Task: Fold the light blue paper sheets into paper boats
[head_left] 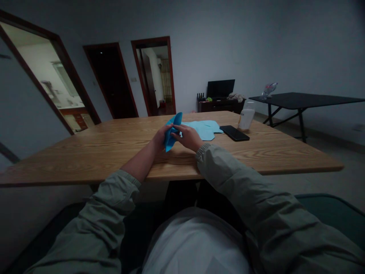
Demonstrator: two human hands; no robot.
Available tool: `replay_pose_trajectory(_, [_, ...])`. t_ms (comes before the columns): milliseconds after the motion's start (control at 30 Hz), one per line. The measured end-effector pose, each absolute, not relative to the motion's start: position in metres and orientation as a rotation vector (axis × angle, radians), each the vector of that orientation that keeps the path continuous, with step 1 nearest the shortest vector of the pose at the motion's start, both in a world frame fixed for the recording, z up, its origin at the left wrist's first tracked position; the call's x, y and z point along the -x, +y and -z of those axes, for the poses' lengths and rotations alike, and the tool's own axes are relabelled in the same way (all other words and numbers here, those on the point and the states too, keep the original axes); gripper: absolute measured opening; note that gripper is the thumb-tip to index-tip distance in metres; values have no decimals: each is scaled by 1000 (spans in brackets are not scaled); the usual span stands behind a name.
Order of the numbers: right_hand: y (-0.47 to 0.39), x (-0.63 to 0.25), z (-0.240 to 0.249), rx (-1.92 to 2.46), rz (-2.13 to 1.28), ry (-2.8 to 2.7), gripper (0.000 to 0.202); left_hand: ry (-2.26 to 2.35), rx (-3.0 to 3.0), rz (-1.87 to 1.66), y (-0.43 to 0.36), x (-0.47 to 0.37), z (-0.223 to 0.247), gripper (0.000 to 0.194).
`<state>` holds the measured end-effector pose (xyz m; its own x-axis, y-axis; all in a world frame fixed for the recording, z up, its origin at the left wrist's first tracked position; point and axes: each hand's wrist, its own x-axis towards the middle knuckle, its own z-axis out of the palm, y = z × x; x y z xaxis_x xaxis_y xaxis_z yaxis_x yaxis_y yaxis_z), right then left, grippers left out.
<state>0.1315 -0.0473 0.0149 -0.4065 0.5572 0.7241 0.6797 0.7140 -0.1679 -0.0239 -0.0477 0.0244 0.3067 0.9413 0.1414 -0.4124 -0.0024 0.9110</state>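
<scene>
A folded sheet of blue paper [170, 143] is held up just above the table's near side, tilted, with a pointed flap standing at its top. My left hand [160, 137] grips it from the left, fingers partly hidden behind the paper. From the right, my right hand [188, 137] presses its fingers against the paper's folds, thumb below and fingers above. Right behind my right hand, pale blue paper pieces [207, 129] lie flat on the wooden table [128, 152].
A black phone [234, 133] lies right of the pale paper, with a whitish translucent bottle [246, 117] upright beside it. Farther right stands a black folding table [302, 99] with a clear plastic item on it. A monitor [220, 88] sits on a dark cabinet by the far wall.
</scene>
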Motion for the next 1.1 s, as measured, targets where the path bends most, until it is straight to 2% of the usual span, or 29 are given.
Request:
replay_pose_trajectory(333, [-47, -132, -13, 924, 217, -2094, 42, 635, -1091, -1197, -49, 22, -25, 18])
replay_pose_trajectory(700, [-47, -132, -12, 866, 175, -2088, 44, 538, -1052, -1172, -45, 32, -27, 37])
replay_pose_trajectory(900, [-45, -132, -12, 852, 196, -2105, 41, 572, -1091, -1145, -46, 30, -25, 31])
replay_pose_trajectory(1100, [-44, -132, -11, 871, 207, -2113, 37, 644, -1219, -1254, -45, 25, -21, 16])
